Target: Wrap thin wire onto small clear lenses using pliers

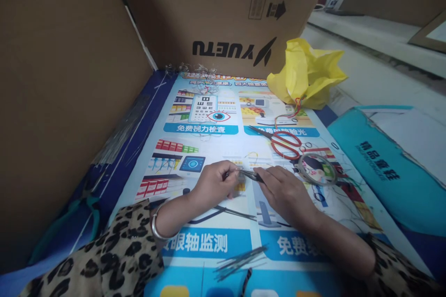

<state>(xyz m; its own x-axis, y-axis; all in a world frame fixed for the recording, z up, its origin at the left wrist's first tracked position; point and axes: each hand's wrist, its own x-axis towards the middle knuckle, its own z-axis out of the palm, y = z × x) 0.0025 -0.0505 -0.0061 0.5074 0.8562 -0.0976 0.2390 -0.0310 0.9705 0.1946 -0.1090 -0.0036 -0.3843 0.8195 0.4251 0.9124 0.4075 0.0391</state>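
We judge ourselves partway along, our right hand (284,190) closed and our left hand (214,180) pinching, with straight wires (120,134) at left apparently unused, bent wires (205,87) at the far side apparently done, and, mid-scene between the right hand's gripped pliers (251,175) and left thumb, a tiny piece (240,177) seemingly unfinished.

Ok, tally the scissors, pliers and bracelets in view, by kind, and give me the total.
Scissors: 1
Pliers: 2, the held pliers in the right hand and the teal-handled pliers
Bracelet: 1
Total: 4
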